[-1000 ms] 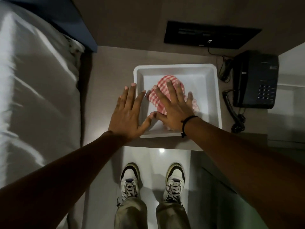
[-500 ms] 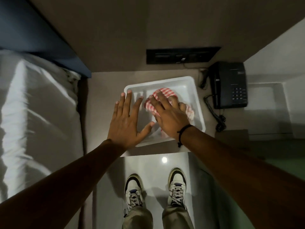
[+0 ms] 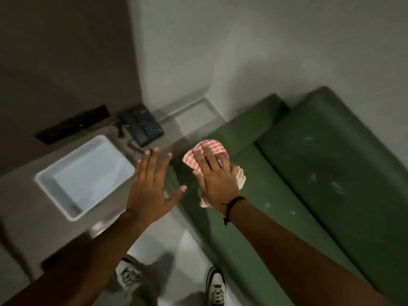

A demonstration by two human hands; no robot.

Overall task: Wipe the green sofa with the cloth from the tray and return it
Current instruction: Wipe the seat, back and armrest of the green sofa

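Note:
The red-and-white checked cloth (image 3: 211,149) is under my right hand (image 3: 215,180), at the near left end of the green sofa (image 3: 309,173). That hand lies on the cloth and holds it; whether the cloth touches the seat cushion I cannot tell. My left hand (image 3: 152,184) hovers with fingers spread, holding nothing, between the sofa and the white tray (image 3: 55,191). The tray stands empty on the brown side table (image 3: 19,204) to the left. The frame is blurred by motion.
A black telephone (image 3: 142,124) with a coiled cord sits behind the tray, near a dark wall panel (image 3: 72,124). A pale wall corner rises behind the sofa. My two sneakers (image 3: 215,288) stand on the glossy white floor below.
My right hand has lifted the cloth out of the tray and carried it right to the sofa. The view has swung right, and my left hand has left the tray's edge.

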